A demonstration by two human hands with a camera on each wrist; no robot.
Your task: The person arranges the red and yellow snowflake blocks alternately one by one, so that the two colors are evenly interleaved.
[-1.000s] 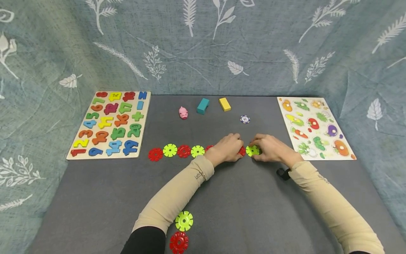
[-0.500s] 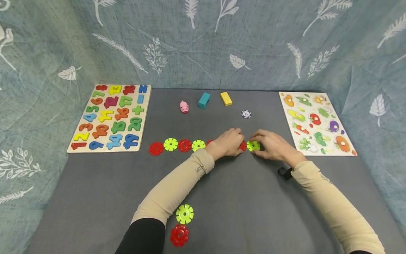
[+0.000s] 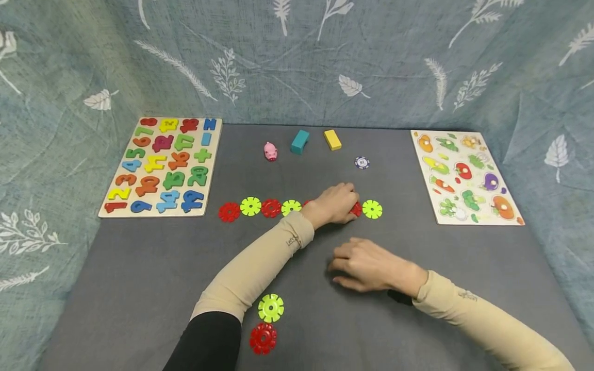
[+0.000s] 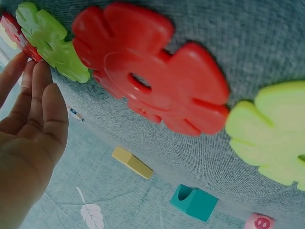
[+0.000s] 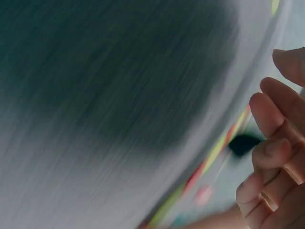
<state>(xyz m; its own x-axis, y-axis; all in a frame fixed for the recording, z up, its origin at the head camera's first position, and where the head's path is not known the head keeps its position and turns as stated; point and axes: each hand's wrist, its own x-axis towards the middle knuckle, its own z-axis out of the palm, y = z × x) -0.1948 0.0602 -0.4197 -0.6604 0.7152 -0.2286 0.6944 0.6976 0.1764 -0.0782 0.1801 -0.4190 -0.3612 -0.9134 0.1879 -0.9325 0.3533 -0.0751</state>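
A row of notched red and yellow-green flower discs crosses the table, starting with a red disc [image 3: 229, 212] at the left. My left hand [image 3: 331, 205] is over the right part of the row, covering some of it. Its thumb and fingers hold the edges of a red disc [image 3: 356, 209]; in the left wrist view the fingertips touch that disc [image 4: 18, 36]. Just right of it lies a green disc [image 3: 372, 209], with no hand on it. My right hand [image 3: 366, 265] hovers nearer, fingers loosely bent and holding nothing. Another green disc [image 3: 271, 308] and red disc [image 3: 263, 338] lie near the front.
A number puzzle board [image 3: 207, 198] lies at the left and a vegetable puzzle board [image 3: 468, 178] at the right. Along the back are a pink pig [image 3: 270, 151], a teal block [image 3: 300, 141], a yellow block [image 3: 332, 139] and a poker chip [image 3: 362, 163].
My right hand has let go of the green disc at the row's right end and moved toward the front and left. The left hand stays at its red disc. The head view has tilted slightly.
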